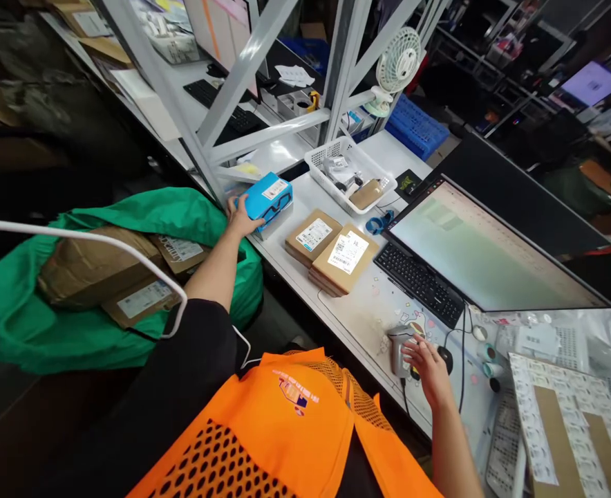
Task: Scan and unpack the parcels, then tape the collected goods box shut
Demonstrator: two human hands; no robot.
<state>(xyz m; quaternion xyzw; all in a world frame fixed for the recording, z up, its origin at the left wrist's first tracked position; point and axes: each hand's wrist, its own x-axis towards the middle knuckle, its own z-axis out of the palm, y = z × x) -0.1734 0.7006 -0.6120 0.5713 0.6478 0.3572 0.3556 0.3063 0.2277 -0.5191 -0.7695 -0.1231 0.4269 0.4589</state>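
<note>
My left hand [242,220] is closed on the near left end of a blue box [262,196]. The box has a white label on top and a dark glasses-like picture on its side. It rests at the table's edge, apparently on a pale grey box [275,220]. My right hand [427,366] hovers over or beside a small grey device with a cable [399,351], its fingers apart and holding nothing that I can see. Whether its fingertips touch the device, I cannot tell. Between my hands lie two stacks of labelled brown cartons [313,238], the nearer stack [344,259] overlapping the other.
A green sack [222,225] holding brown parcels [103,266] is at left, crossed by a white cable [92,235]. Behind the cartons stands a white basket [347,159]. Keyboard [419,283], monitor [492,242] and mouse [445,360] are at right. Metal struts [269,138] divide the tables.
</note>
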